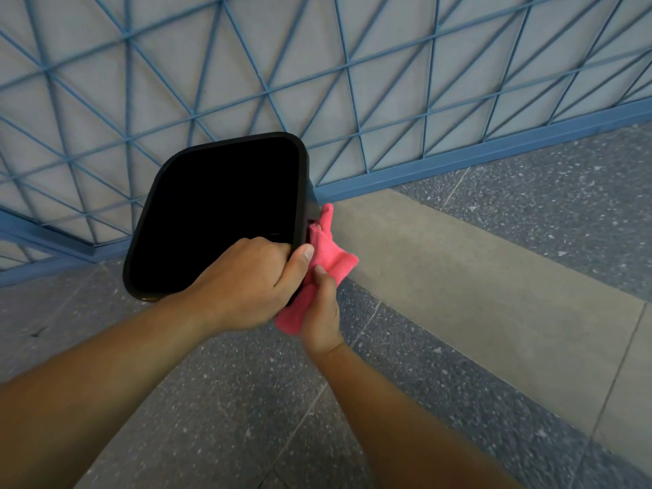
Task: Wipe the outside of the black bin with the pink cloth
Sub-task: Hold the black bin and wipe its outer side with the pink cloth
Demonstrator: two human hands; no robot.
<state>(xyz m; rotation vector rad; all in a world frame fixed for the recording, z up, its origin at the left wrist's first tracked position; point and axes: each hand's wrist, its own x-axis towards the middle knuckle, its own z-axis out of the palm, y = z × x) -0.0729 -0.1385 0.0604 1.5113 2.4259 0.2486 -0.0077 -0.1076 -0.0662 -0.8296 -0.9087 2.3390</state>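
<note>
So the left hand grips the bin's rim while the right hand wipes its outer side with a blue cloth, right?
Not quite: the cloth is pink, not blue, as the head view shows. The left hand does grip the black bin at its rim, and the right hand holds the cloth against its outer side.

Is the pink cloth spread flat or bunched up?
Bunched up: the pink cloth is crumpled in the right hand against the black bin's outer side.
</note>
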